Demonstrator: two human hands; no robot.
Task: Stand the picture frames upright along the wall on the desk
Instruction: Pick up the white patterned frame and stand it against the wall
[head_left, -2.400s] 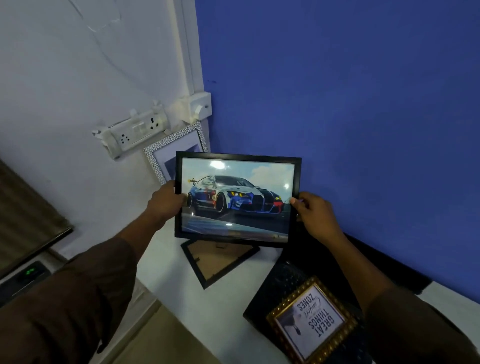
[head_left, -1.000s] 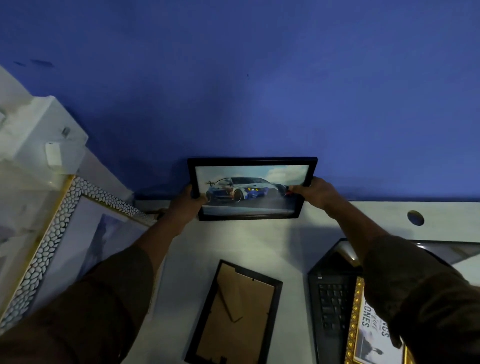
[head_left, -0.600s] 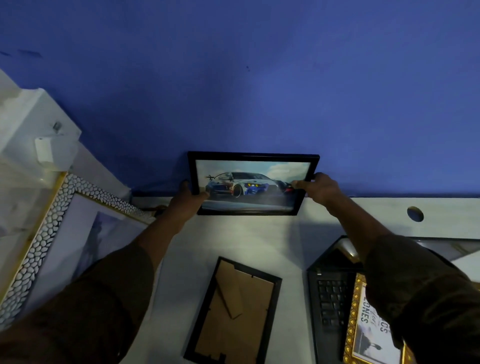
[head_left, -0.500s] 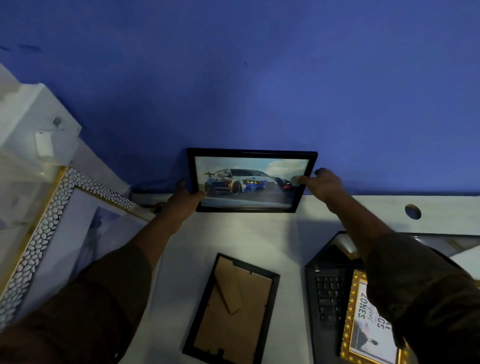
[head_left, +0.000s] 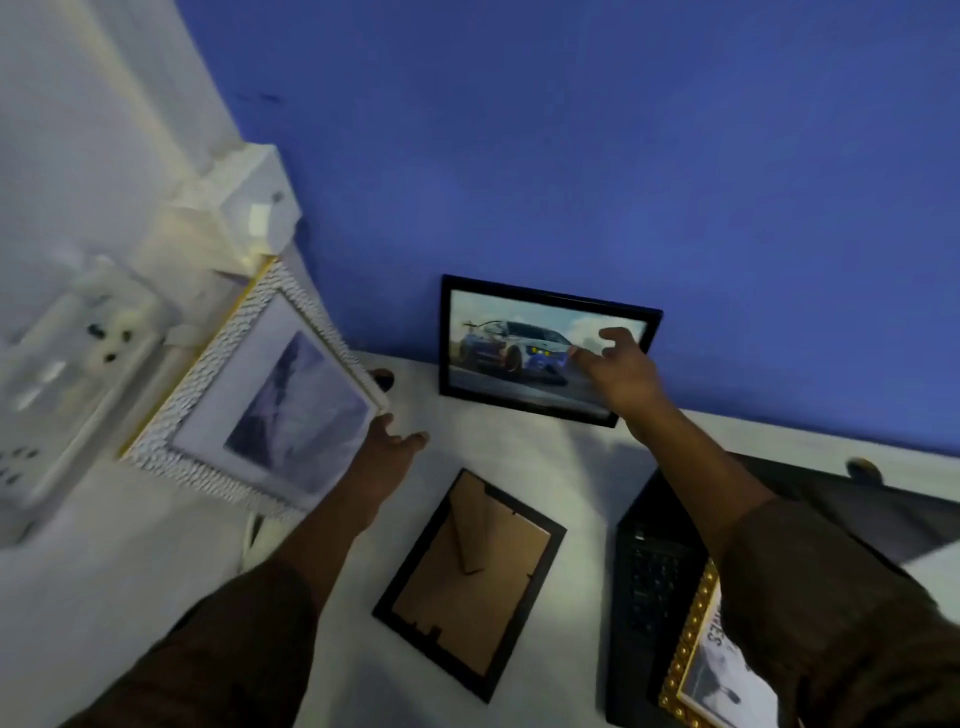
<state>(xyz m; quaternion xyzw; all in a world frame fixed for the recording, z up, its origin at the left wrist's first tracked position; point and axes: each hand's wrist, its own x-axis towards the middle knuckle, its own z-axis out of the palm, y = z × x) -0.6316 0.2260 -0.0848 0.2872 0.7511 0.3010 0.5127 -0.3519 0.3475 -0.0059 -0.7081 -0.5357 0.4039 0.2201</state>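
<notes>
Your right hand (head_left: 621, 371) is in front of the car picture (head_left: 524, 345), fingers spread and holding nothing. That picture stands up against the blue wall (head_left: 623, 156) at the back of the desk (head_left: 561, 447). Your left hand (head_left: 387, 449) is open too, fingers loosely spread, empty.

1 black frame (head_left: 470, 582) lies face down just below your left fingers, a bit to their right. Its long side points away from you, tilted right. Your left hand looks nearer to it. A gold frame (head_left: 698, 670) lies under your right sleeve. A white frame (head_left: 254, 400) leans just left of your left fingers.
</notes>
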